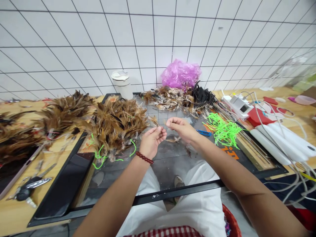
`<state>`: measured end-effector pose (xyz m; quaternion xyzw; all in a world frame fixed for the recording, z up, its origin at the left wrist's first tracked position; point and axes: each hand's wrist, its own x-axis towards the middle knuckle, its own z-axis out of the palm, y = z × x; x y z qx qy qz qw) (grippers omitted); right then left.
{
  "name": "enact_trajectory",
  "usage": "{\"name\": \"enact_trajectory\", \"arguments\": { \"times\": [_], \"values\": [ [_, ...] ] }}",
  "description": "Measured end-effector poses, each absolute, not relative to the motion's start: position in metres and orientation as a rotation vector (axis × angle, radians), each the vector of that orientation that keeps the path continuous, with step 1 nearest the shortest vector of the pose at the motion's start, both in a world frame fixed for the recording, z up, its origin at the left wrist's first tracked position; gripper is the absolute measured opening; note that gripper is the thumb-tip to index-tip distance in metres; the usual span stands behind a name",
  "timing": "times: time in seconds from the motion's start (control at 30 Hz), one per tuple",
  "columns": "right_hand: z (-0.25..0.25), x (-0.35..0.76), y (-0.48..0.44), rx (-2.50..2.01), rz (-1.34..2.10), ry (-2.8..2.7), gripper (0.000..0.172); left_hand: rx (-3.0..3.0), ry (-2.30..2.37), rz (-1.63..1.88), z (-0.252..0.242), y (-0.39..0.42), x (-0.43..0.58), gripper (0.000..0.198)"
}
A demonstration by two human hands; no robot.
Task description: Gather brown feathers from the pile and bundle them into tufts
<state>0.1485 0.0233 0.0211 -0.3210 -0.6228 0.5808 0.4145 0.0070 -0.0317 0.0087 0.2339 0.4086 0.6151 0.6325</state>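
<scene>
Pinching above the bench (170, 155), left hand (151, 141) and right hand (181, 129) nearly meet, each grip closed on what seems a small feather (164, 122), too fine to be sure. Light, even pressure near the quill would suit it, I judge.

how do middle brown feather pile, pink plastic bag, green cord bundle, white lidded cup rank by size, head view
1. middle brown feather pile
2. pink plastic bag and green cord bundle, alike
3. white lidded cup
</scene>
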Motion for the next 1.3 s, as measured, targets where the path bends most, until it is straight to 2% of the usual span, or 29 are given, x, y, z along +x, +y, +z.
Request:
{"name": "enact_trajectory", "arguments": {
  "times": [0.1,0.27,0.47,0.73,0.93,1.03,1.13,1.3],
  "values": [
    [0.021,0.140,0.014,-0.716,1.574,-1.440,0.021,0.488,0.856,1.312,0.010,-0.033,0.007,0.014],
    [0.012,0.134,0.010,-0.735,1.521,-1.367,0.021,0.448,0.840,1.248,0.011,-0.033,0.008,0.007],
    [0.008,0.133,0.013,-0.796,1.455,-1.372,0.027,0.524,0.839,1.242,0.010,-0.033,0.008,0.012],
    [0.018,0.148,0.018,-0.778,1.802,-1.467,0.029,0.630,0.760,1.089,0.003,-0.031,0.002,0.018],
    [0.016,0.145,0.020,-0.789,1.461,-1.560,0.028,0.788,0.924,1.175,0.006,-0.033,0.008,0.027],
    [0.027,0.160,0.029,-0.864,1.172,-1.814,0.018,0.749,0.975,1.302,0.005,-0.031,0.006,0.026],
    [0.041,0.189,0.040,-0.941,0.811,-2.239,0.021,0.681,0.979,1.399,0.004,-0.028,0.003,0.027],
    [0.044,0.215,0.048,-0.866,0.837,-2.692,0.027,0.684,1.009,1.409,0.002,-0.027,0.003,0.031]
  ]
}}
